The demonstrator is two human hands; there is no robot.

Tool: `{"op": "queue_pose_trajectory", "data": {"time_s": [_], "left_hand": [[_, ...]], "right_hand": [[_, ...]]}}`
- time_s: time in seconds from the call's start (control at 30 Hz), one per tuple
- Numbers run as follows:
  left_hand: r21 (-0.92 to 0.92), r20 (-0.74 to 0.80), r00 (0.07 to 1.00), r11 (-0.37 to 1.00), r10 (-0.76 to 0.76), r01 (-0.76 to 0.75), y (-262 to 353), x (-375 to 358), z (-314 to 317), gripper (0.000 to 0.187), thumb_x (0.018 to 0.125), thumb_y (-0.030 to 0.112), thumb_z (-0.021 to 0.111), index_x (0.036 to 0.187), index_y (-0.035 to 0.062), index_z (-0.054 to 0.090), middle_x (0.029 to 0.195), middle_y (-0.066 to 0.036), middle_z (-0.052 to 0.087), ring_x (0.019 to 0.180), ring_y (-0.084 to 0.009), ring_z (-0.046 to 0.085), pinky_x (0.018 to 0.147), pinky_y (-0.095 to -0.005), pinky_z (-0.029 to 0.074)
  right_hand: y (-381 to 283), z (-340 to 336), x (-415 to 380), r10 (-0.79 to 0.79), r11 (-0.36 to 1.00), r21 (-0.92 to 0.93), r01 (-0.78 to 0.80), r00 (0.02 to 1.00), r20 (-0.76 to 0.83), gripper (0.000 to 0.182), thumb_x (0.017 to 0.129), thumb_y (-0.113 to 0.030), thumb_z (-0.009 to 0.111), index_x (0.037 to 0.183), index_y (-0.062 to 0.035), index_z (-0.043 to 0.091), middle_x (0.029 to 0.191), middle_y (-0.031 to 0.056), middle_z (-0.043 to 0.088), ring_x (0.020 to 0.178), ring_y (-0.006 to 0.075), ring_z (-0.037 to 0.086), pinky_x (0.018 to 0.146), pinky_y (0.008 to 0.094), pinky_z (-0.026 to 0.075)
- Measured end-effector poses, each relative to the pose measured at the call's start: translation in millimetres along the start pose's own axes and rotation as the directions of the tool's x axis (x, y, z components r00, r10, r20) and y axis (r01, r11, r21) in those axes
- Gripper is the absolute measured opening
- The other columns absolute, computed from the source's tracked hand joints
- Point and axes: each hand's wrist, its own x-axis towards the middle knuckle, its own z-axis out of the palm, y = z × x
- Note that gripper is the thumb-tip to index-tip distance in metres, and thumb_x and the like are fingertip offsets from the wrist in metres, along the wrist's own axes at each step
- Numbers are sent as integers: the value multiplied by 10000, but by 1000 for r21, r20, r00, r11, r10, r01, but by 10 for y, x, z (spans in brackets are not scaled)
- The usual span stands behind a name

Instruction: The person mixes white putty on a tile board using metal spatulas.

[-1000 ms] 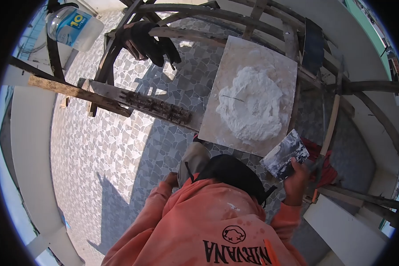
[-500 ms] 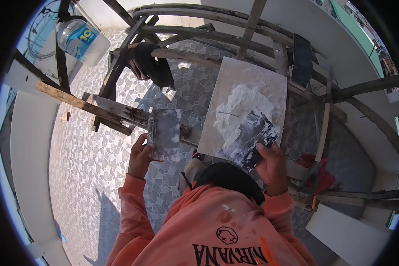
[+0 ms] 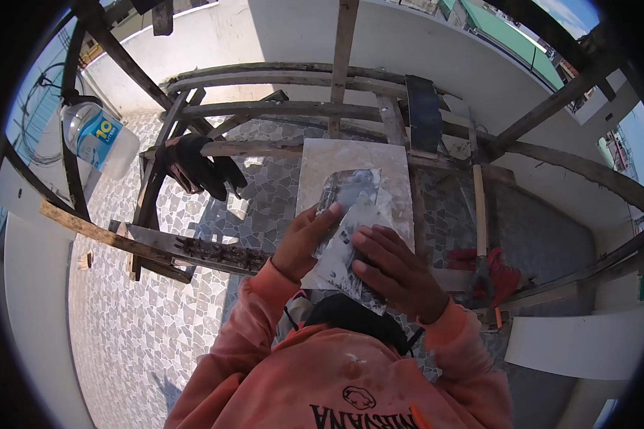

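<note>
My left hand (image 3: 305, 239) grips a thin flat metal plate (image 3: 349, 189), its thumb on the upper face. Across that plate lies a second flat plate (image 3: 343, 254), smeared with white and dark paste, and my right hand (image 3: 393, 268) holds it with the fingers spread along its face. The two plates overlap in front of my body. Behind them is a pale square board (image 3: 315, 161); the hands and plates hide most of its middle and the white paste there.
Wooden rails (image 3: 265, 111) cross ahead. A plastic bottle (image 3: 104, 139) hangs at the upper left. Dark cloth (image 3: 193, 163) drapes over a beam. At the right lie red cloth (image 3: 504, 279) and a wooden handle (image 3: 479, 207). A rough plank (image 3: 215, 250) extends left.
Both hands have come together over the board, bringing the two plates into overlap. The view has shifted, so the board now appears lower and further left.
</note>
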Motion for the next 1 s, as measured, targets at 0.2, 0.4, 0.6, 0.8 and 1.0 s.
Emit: {"op": "queue_pose_trajectory", "data": {"time_s": [0.2,0.4,0.6,0.8,1.0], "left_hand": [[83,42,999,996,20,-24,-128,163,-16,303,1022,185,534,1278,23,551,1085,-79,679,937,-138,673,783,-268,551],[-2,-54,996,998,66,-66,-286,148,-125,327,1003,196,583,1256,-6,536,1066,-71,670,885,-127,676,748,-274,577],[97,-75,993,992,90,-83,-395,200,-326,326,1002,202,585,1250,-5,544,1060,-60,668,873,-117,667,747,-252,560],[107,-188,980,993,65,-45,-527,280,-539,269,991,163,594,1213,12,574,1010,-43,680,838,-110,670,720,-249,564],[553,-154,958,825,242,-119,-487,425,-721,322,998,271,575,1114,-28,594,929,-38,661,857,-95,590,745,-306,478]], "right_hand": [[87,109,-207,73,975,-214,-51,992,99,477,899,-102,579,1369,-118,504,1463,180,465,1344,335,478,1137,477,373],[392,249,-553,172,964,-211,-163,985,25,482,879,-57,583,1355,-93,518,1465,186,466,1344,353,479,1128,471,390],[487,390,-684,232,951,-217,-222,972,24,559,814,56,584,1356,-66,522,1462,187,467,1348,356,473,1132,469,388],[829,606,-1095,414,857,-335,-391,910,-4,672,747,149,520,1387,-55,503,1447,178,478,1322,350,491,1107,452,405],[634,569,-1064,603,766,-208,-609,792,-96,457,820,59,566,1270,-21,559,1185,158,616,1085,352,605,949,435,489]]}}
